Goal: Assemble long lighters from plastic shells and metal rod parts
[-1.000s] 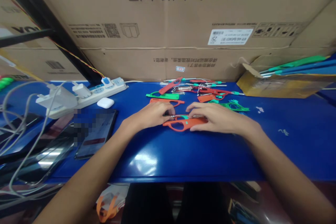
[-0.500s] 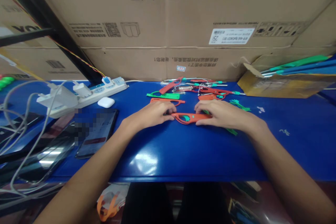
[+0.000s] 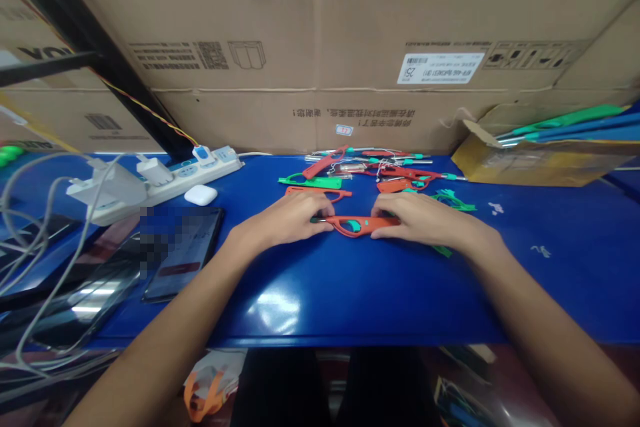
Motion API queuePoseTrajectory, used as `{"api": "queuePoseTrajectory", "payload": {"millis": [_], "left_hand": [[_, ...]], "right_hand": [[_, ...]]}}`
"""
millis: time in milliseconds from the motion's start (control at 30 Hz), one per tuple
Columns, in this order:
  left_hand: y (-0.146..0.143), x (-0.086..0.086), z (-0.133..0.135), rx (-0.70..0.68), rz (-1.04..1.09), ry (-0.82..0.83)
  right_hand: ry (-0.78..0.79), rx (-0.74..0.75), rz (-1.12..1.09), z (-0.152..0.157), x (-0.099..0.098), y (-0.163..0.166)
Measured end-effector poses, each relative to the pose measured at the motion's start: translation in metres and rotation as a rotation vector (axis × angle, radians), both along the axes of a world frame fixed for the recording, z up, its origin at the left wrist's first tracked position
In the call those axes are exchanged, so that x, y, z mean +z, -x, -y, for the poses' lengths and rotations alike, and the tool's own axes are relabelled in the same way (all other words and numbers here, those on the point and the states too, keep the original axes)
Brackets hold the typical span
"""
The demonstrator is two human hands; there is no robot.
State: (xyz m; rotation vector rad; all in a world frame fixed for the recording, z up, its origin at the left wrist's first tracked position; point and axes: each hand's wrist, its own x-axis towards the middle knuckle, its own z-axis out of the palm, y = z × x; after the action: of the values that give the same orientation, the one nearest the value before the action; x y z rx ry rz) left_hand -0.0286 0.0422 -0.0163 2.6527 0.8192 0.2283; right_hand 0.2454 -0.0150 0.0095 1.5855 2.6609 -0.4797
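Between my hands is an orange long-reach gas lighter (image 3: 367, 225) with a green trigger, held level just over the blue table. My left hand (image 3: 300, 217) pinches its metal tube end, partly hidden by the fingers. The handle end sits in the closed fingers of my right hand (image 3: 415, 215). Just behind my left hand lie an orange lighter shell (image 3: 343, 195) and a green lighter shell (image 3: 313, 181). More orange lighters (image 3: 410, 177) with metal tubes and thin white wires are piled at the back. Beside my right hand are small green plastic parts (image 3: 453, 200).
A cardboard box (image 3: 530, 163) at right holds green and blue lighters. To the left are a power strip (image 3: 175, 183) with chargers and cables, a white earbud case (image 3: 201, 195) and a phone (image 3: 185, 260). A large carton (image 3: 320, 33) stands along the back of the blue table (image 3: 380, 300).
My left hand has shifted slightly left along the lighter, and a bit of its metal tube now shows at the fingers. My right hand stays on the handle.
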Motion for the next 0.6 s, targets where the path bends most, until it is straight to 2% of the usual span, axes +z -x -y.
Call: {"api": "queuePoseTrajectory", "payload": {"millis": [600], "left_hand": [[0.0026, 0.0045, -0.0028, 0.024, -0.037, -0.064]], "right_hand": [[-0.076, 0.047, -0.006, 0.0013, -0.0057, 0.0043]]}}
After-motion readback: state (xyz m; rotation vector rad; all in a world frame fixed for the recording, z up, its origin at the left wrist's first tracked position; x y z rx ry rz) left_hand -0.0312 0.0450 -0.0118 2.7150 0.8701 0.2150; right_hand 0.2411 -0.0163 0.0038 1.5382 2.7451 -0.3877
